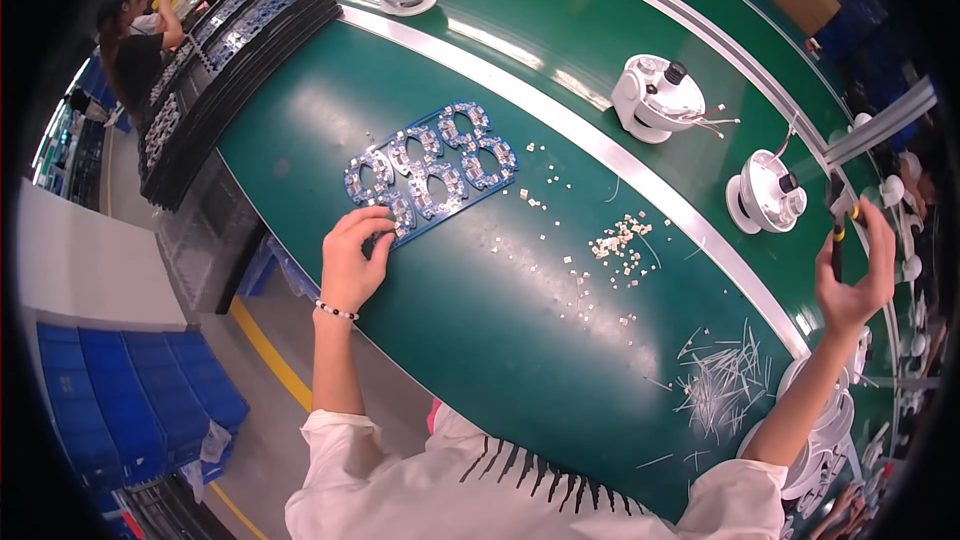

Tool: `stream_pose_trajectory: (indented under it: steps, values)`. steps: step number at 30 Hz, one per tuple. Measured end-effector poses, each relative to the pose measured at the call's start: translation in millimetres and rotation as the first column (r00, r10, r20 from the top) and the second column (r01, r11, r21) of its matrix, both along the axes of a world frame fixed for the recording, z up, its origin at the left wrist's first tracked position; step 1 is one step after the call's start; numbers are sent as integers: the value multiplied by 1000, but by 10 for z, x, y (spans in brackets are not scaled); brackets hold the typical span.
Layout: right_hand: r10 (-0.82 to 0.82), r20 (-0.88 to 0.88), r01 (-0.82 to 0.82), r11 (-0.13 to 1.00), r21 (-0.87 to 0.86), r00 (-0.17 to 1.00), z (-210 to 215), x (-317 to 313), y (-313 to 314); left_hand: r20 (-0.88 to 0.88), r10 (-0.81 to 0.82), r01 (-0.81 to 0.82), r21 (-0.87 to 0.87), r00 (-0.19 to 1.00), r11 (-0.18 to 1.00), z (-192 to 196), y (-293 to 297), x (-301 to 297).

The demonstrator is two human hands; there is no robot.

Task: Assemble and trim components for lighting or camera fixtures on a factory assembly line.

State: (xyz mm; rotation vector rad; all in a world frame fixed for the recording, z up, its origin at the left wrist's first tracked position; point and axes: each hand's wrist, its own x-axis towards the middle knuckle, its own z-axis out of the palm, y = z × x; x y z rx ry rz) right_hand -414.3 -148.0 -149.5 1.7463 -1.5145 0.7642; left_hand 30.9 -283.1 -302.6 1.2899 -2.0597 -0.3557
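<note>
The left hand (352, 258) curls at the near corner of the board (427, 168) — gripping or merely touching, I can't tell. From it the board's long axis slants ahead and rightward; the right hand (862, 278), clasping pliers (838, 252) — is well apart.

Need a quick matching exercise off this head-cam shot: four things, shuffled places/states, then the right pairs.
Things
1. Left hand
2. Right hand
3. Thin white strips
4. Stacked trays

Places/states
A. Black, at upper left
B. Gripping a black-and-yellow tool
C. At the nearest corner of the blue circuit-board panel
D. Heaped at lower right on the green table

Pairs: 1-C, 2-B, 3-D, 4-A
</note>
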Motion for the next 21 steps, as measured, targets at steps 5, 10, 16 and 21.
stream_pose_trajectory:
  steps: [5,10,16,21]
  values:
    - [-23,74,22,999,24,997,-77,-2,121,-34,-26,26,0,999,1000,-34,29,27]
    - [-27,87,24,999,35,996,-121,-9,184,-63,-27,26,-14,998,1000,-86,25,111]
    - [-86,81,82,996,42,993,-89,-25,227,3,5,-5,-52,1000,999,-156,-12,-119]
    - [-16,79,8,995,96,997,-9,-117,-108,20,79,-77,-77,997,994,-152,100,-33]
